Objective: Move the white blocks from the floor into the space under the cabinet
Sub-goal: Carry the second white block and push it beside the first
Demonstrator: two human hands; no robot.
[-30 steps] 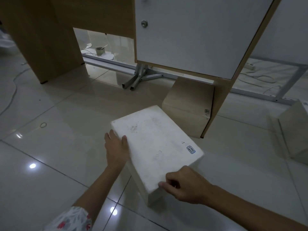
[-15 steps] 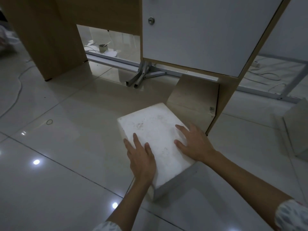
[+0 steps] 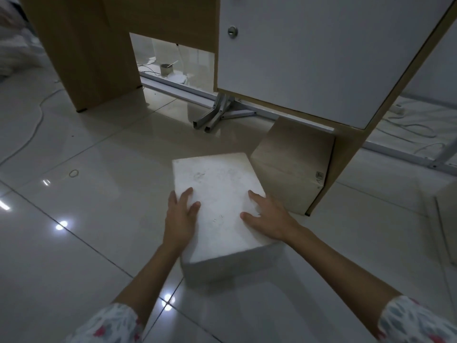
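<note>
Glossy floor tiles [image 3: 74, 243] are spreading below the cabinet [image 3: 309, 58]. I am resting my left hand [image 3: 179, 219] and right hand [image 3: 268, 219] flat, fingers spread and grasping nothing, on the white block [image 3: 220, 194]. Its long axis is pointing ahead toward the gap beneath, beside another block [image 3: 291, 169] already tucked there.

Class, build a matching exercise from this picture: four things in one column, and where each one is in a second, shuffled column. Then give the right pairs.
Things:
1. white block
2. beige block
3. rubber band
4. small cup

Places:
A. alone on the tiles, far left
B. beneath the white cabinet door
C. under both flat hands, left hand and right hand
D. behind the cabinet, seen through the gap

Pairs: 1-C, 2-B, 3-A, 4-D
</note>
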